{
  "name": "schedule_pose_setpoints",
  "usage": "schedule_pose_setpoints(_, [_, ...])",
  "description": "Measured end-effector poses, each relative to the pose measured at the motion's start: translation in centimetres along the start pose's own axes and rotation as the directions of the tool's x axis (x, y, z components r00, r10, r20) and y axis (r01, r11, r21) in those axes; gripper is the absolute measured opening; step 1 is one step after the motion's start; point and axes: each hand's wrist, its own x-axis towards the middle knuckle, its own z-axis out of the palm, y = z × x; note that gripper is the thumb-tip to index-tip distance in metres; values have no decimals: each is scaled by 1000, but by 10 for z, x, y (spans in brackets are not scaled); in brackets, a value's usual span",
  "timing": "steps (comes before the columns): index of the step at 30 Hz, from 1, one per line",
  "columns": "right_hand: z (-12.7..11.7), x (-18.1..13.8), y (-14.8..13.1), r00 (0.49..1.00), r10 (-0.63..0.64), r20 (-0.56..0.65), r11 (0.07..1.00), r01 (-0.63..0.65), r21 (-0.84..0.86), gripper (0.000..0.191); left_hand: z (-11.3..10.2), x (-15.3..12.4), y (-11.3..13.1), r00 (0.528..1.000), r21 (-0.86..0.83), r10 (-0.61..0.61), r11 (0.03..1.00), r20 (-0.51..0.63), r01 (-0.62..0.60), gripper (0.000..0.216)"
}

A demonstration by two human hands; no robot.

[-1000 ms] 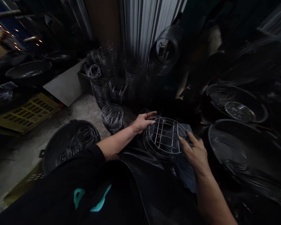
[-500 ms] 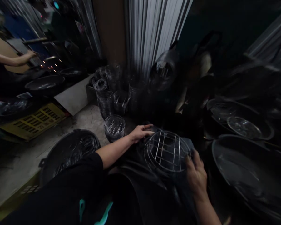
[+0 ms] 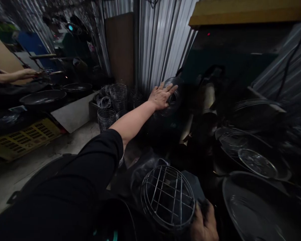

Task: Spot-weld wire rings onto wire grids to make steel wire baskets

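Note:
My left hand (image 3: 162,95) is stretched far forward, fingers spread flat against a dark round tub (image 3: 174,97) that stands tilted on its side with wire pieces inside. My right hand (image 3: 204,224) is low at the bottom edge, fingers curled on the rim of a domed round wire grille (image 3: 168,197) that rests on my lap over dark cloth. Stacks of wire grilles (image 3: 112,100) stand on the floor just left of my left forearm.
Large black basins (image 3: 261,207) with wire parts crowd the right side. Another black basin (image 3: 43,97) and a yellow crate lid (image 3: 20,139) lie at left, where another person's arm (image 3: 12,75) works at a bench. Corrugated metal wall (image 3: 163,40) stands behind.
My left hand left the wire grille's rim and reached up and forward to the tilted tub. My right hand shifted down along the grille's right rim. The view tilted upward.

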Motion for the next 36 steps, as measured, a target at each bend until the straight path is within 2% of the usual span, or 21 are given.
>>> schedule_pose_setpoints(4, [5,0,7,994,20,-111,1000,-17,19,59,5,35,-7,981,91,-33,996,193,16,101])
schedule_pose_setpoints(7, [2,0,7,990,31,-134,999,-29,13,60,9,38,-8,982,92,-19,996,187,2,98])
schedule_pose_setpoints(10, [-2,2,6,998,-4,-68,1000,3,-13,60,11,34,-5,995,68,55,996,82,-60,86])
schedule_pose_setpoints(14, [-4,4,3,999,-20,-26,999,20,-27,62,8,29,-2,990,1,105,994,-98,-105,26])
schedule_pose_setpoints(16, [-5,4,-2,999,4,-41,1000,-4,13,62,2,19,2,967,-92,54,993,-248,-79,19])
schedule_pose_setpoints(18, [-11,3,-9,997,53,-56,997,-49,60,65,-7,-2,8,922,-243,-51,969,-384,-47,23])
schedule_pose_setpoints(20, [-22,2,-21,995,76,-65,993,-70,92,70,-17,-34,19,881,-458,-176,888,-440,-52,29])
schedule_pose_setpoints(21, [-30,2,-29,996,54,-73,993,-46,110,72,-22,-53,25,874,-582,-241,811,-422,-57,32])
schedule_pose_setpoints(22, [-37,1,-39,996,5,-84,990,7,139,71,-26,-74,32,885,-710,-304,703,-352,-41,33])
schedule_pose_setpoints(23, [-45,1,-50,993,-73,-95,978,90,186,70,-30,-95,40,904,-827,-365,561,-222,24,33])
schedule_pose_setpoints(24, [-51,0,-63,984,-155,-90,952,173,252,69,-32,-116,47,910,-909,-411,399,-56,124,34])
schedule_pose_setpoints(25, [-56,-1,-76,968,-238,-75,914,249,321,70,-32,-137,53,895,-945,-429,226,121,236,35])
schedule_pose_setpoints(27, [-59,-3,-104,938,-347,-3,870,323,373,78,-27,-175,64,813,-903,-402,-107,422,416,36])
schedule_pose_setpoints(29, [-54,-6,-127,941,-332,55,915,308,263,82,-14,-207,71,723,-784,-322,-370,612,498,34])
schedule_pose_setpoints(30, [-49,-6,-134,949,-313,41,934,300,193,82,-4,-221,74,684,-726,-290,-451,669,519,34])
schedule_pose_setpoints(32, [-40,-7,-141,949,-315,-33,944,317,88,72,18,-242,81,615,-657,-277,-503,739,562,35])
schedule_pose_setpoints(34, [-35,-5,-134,927,-363,-100,928,369,50,57,40,-256,88,565,-641,-311,-466,764,610,36])
schedule_pose_setpoints(36, [-35,-1,-117,923,-367,-113,929,371,8,49,58,-263,96,549,-648,-345,-417,761,637,33])
